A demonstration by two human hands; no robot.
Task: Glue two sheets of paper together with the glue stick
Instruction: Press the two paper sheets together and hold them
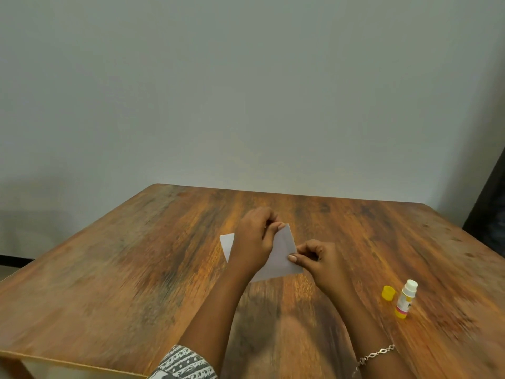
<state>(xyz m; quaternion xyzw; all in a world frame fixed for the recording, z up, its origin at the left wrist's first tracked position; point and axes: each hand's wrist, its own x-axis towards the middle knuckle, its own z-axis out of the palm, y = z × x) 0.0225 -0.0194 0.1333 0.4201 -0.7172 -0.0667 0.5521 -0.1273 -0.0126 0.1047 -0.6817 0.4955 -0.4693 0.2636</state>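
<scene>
While both hands work over the middle of the brown wood-grain table (pixel 136 269), a small white sheet of paper (pixel 281 258) is held between them, just above or on the tabletop; I cannot tell whether it is one sheet or two pressed together. The left hand (pixel 252 242) covers the paper's left part and pinches its far corner between thumb and fingertips. The right hand (pixel 319 261) pinches the near right edge, thumb on top, the other fingers curled. A white corner of paper shows beyond the left hand. To the right, well apart from the paper, a white glue stick with a yellow base (pixel 406 299) stands uncapped, tilted slightly, and its small yellow cap (pixel 388 292) sits just beside it on the left. A thin silver chain bracelet (pixel 375 354) circles the right wrist, and a grey-and-white patterned sleeve (pixel 183 363) covers the left upper arm.
</scene>
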